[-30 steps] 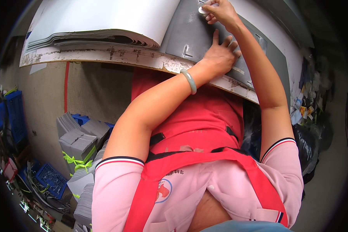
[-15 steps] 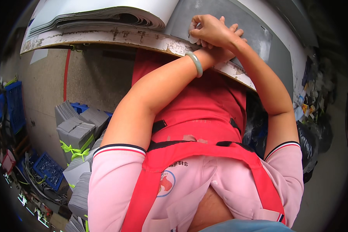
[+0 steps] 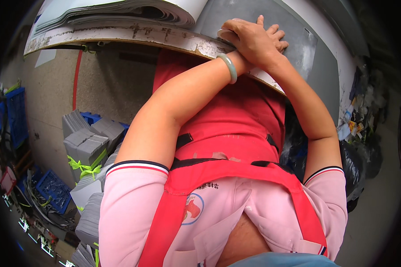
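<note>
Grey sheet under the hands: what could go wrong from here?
The right hand crosses over the left hand, so the two might bump or hinder each other. The white rounded piece in the right hand's fingers could slip if the grip loosens. The bangle on the left wrist appears close to the table's front edge and might knock it.

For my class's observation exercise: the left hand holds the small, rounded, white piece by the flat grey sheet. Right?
Wrong side: the head view shows the right hand holding the small, rounded, white piece by the flat grey sheet.
</note>
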Action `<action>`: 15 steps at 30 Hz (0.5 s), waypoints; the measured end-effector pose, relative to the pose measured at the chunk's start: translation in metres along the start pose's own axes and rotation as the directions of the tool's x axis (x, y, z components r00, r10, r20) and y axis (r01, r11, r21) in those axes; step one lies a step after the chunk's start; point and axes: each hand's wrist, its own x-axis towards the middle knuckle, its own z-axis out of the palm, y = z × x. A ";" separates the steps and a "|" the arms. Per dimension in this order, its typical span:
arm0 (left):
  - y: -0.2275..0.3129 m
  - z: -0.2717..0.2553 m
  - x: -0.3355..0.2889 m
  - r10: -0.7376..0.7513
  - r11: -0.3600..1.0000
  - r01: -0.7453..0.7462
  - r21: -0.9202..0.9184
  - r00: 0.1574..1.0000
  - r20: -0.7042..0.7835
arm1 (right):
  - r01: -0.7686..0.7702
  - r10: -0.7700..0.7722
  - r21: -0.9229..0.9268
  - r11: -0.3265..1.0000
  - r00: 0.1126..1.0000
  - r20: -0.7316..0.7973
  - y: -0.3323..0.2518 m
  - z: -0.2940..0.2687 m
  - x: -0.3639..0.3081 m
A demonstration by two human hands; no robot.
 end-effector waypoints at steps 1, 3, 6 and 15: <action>0.000 -0.001 -0.001 -0.014 1.000 0.014 -0.005 1.000 0.000 | 0.008 -0.009 -0.111 0.994 1.000 -0.007 -0.003 -0.001 0.000; -0.001 -0.004 -0.005 -0.013 1.000 0.013 0.002 1.000 0.001 | 0.023 -0.018 -0.132 0.991 0.999 0.036 -0.002 -0.003 0.003; 0.003 -0.012 -0.005 0.029 0.999 -0.029 0.015 1.000 -0.007 | -0.041 0.052 -0.165 0.985 0.997 0.061 0.015 0.000 0.000; 0.001 -0.009 -0.009 -0.018 0.995 -0.001 -0.099 0.982 -0.189 | -0.420 0.533 0.386 0.821 0.806 -0.257 0.124 -0.056 -0.064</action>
